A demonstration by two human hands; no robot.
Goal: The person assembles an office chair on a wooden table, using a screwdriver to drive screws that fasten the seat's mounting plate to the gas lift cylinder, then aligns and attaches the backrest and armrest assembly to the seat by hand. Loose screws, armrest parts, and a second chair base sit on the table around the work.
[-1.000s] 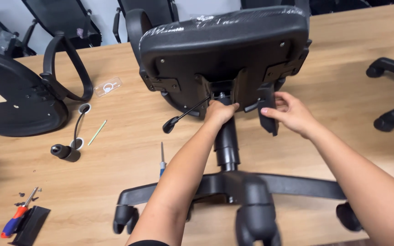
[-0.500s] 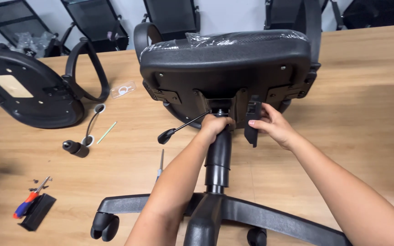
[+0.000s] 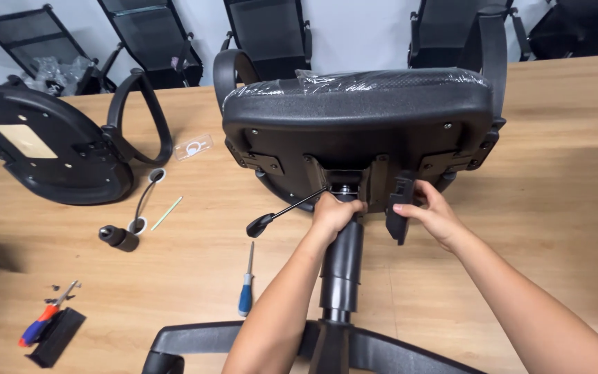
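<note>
Two hands are on the job, and from my remote seat I see plenty that could slip. The biggest worry is the chair seat point(image 3: 358, 121), tipped on its side on the wooden table point(image 3: 562, 173) with its underside facing me. It rests on an edge and an armrest, so a hard shove might roll it or skid it across the smooth top.

Next is the chair base point(image 3: 327, 343), hanging at the near table edge. It carries the black column point(image 3: 342, 266), which points up into the plate under the seat. If the column sits crooked in its socket, I judge it could jam or pop out, and the base might drop off the edge.

My left hand point(image 3: 332, 213) is closed round the top of the column, right at the socket, with fingers curled tight. Skin could get pinched there if the column seats suddenly. My right hand point(image 3: 432, 215) grips a black side lever point(image 3: 401, 211) under the seat, thumb and fingers wrapped on it. Pulling it sideways may strain that plastic part.

The thin handle point(image 3: 286, 208) juts left of my left hand and could snag my forearm. The blue screwdriver point(image 3: 246, 287) lies just beside my left arm, and an elbow nudge would send it rolling.
</note>
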